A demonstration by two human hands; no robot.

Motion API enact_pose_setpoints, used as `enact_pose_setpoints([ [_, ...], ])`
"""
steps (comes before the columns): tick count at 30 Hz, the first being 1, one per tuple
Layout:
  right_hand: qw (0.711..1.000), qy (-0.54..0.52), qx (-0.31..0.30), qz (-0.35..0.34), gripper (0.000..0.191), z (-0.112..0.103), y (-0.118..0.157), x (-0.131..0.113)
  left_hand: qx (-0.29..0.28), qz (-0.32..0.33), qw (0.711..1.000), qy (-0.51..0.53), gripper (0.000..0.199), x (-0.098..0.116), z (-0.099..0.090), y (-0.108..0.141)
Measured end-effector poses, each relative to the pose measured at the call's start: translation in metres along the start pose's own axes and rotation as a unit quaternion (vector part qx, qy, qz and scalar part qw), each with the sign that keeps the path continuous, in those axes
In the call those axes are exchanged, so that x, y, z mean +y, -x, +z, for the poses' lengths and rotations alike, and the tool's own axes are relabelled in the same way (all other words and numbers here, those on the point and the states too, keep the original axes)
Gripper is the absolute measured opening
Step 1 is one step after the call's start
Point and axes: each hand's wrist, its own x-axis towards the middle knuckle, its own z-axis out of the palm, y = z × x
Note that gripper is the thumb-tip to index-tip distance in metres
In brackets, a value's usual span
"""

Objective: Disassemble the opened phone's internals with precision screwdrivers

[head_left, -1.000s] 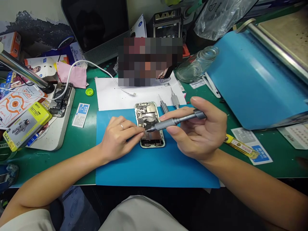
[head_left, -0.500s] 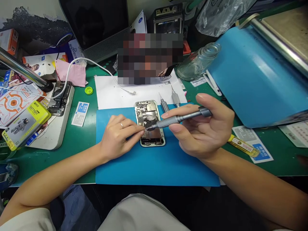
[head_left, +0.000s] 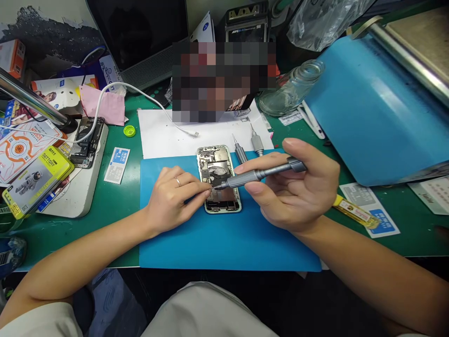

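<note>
An opened smartphone (head_left: 220, 206), its inner parts bare, lies on the blue mat (head_left: 210, 243). My right hand (head_left: 301, 192) holds a grey precision screwdriver (head_left: 249, 178) at a slant, thumb and fingers round its knurled handle and the cap near the palm. Its tip points left and down over the phone's left side. My left hand (head_left: 175, 201), a ring on one finger, is pinched closed at the phone's left edge, fingertips right by the driver's tip. What those fingertips hold, if anything, is too small to make out. Two more screwdrivers (head_left: 240, 152) lie beyond the phone.
A white sheet (head_left: 157, 135) with a white cable end (head_left: 195, 134) lies behind the mat. To the right are a glass jar (head_left: 291, 91), a blue-covered machine (head_left: 368, 112) and a yellow-handled tool (head_left: 356, 213). At left, a battery box (head_left: 37, 180) and another opened phone (head_left: 86, 145).
The view has shifted slightly. My right hand and the screwdriver have barely moved; my left hand stays at the phone's edge.
</note>
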Motion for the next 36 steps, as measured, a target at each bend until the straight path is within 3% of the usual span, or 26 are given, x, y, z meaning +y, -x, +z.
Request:
enact_pose_setpoints([
  [4,1.0,0.01,0.004,0.028,0.071,-0.001,0.0001,-0.0011,-0.003,-0.002,1.0,-0.002,0.012,-0.0006,0.0001,0.0002],
  [19,1.0,0.021,-0.005,-0.003,0.072,0.0004,-0.0009,-0.0011,0.005,0.003,1.0,0.007,0.008,0.0,0.0012,0.0001],
  [36,0.999,0.03,-0.01,0.017,0.075,-0.0029,0.0039,-0.0005,-0.013,-0.007,1.0,0.002,0.013,0.001,-0.0007,-0.0009],
])
